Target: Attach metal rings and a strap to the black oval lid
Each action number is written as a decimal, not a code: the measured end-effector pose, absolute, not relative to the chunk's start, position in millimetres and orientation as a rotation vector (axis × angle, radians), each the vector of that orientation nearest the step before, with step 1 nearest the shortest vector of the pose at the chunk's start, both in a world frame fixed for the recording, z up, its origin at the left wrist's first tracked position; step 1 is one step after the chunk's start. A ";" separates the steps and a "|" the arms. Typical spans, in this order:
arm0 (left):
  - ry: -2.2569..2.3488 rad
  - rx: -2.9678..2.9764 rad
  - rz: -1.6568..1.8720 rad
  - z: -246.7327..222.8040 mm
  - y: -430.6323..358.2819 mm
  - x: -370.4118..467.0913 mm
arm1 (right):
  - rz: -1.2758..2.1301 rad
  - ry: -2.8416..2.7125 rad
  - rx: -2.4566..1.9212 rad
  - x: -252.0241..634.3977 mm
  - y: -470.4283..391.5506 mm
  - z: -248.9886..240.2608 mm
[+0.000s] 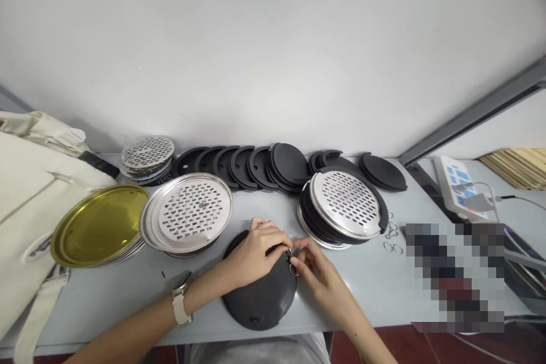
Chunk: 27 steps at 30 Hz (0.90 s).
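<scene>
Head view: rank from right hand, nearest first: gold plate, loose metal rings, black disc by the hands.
From the right hand:
1. Black disc: immediately to its left.
2. Loose metal rings: on the table, off to its right.
3. Gold plate: far left, past the left hand.

Front round disc (256, 304): matte, plain black. Small metal ring (293, 276): silver. Round metal plate (102, 224): shiny yellow-gold. Round metal grater plate (195, 213) beside it: silver, rows of dark slanting slots; same pattern on silver perforated disc (345, 199), right. Worktop (205, 301): pale blue-grey. Fabric bag (38, 182): cream, dark lettering. Wristwatch strap (180, 308): white. Floor (394, 347): dark red.
</scene>
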<state>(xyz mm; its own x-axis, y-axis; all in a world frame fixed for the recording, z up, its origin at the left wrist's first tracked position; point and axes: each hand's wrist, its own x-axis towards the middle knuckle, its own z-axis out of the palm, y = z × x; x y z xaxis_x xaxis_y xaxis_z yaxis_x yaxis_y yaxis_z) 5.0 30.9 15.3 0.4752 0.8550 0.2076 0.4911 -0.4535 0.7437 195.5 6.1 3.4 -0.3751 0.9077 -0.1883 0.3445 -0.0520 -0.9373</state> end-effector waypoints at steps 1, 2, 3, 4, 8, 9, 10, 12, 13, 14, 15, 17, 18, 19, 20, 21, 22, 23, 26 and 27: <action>1.114 2.109 0.775 15.0 30.9 5.0 | 1.433 -1.713 -1.331 195.3 5.9 3.2; 1.118 2.105 0.776 14.7 30.9 4.9 | 1.425 -1.709 -1.336 195.0 5.6 3.2; 1.122 2.103 0.781 14.2 30.8 4.8 | 1.420 -1.706 -1.341 194.5 5.3 3.3; 1.123 2.102 0.790 13.8 30.7 4.5 | 1.417 -1.703 -1.345 193.9 4.9 3.5; 1.122 2.113 0.826 12.5 30.4 3.3 | 1.430 -1.677 -1.344 192.1 3.6 4.5; 1.128 2.114 0.825 12.4 30.3 3.2 | 1.429 -1.668 -1.342 191.7 3.2 4.8; 1.137 2.114 0.821 12.5 30.2 3.2 | 1.429 -1.660 -1.341 191.2 2.9 5.1; 1.155 2.117 0.816 13.2 30.0 3.3 | 1.426 -1.644 -1.341 190.0 2.2 5.7; 1.163 2.121 0.816 13.7 29.8 3.4 | 1.426 -1.635 -1.341 189.3 1.9 6.0; 1.170 2.127 0.813 14.4 29.6 3.5 | 1.426 -1.627 -1.342 188.6 1.5 6.1; 1.174 2.133 0.809 15.0 29.3 3.6 | 1.424 -1.621 -1.344 188.0 1.2 6.2; 1.176 2.142 0.798 16.0 28.8 3.6 | 1.419 -1.617 -1.356 186.9 0.9 6.2; 1.175 2.143 0.791 16.3 28.5 3.6 | 1.418 -1.619 -1.367 186.4 0.8 6.2; 1.172 2.143 0.783 16.4 28.3 3.5 | 1.416 -1.620 -1.382 186.0 0.9 6.4; 1.169 2.143 0.777 16.5 28.2 3.4 | 1.413 -1.622 -1.398 185.6 1.1 6.6; 1.168 2.143 0.772 16.5 28.1 3.3 | 1.411 -1.624 -1.410 185.3 1.4 6.9; 1.168 2.146 0.767 16.5 28.1 3.2 | 1.409 -1.627 -1.419 185.0 1.7 7.3; 1.168 2.151 0.762 16.4 28.2 3.1 | 1.408 -1.630 -1.424 184.9 2.0 7.7; 1.160 2.170 0.751 16.2 28.7 3.0 | 1.407 -1.640 -1.436 185.4 2.8 8.3; 1.156 2.171 0.749 16.1 28.8 3.0 | 1.406 -1.642 -1.443 185.7 2.9 8.1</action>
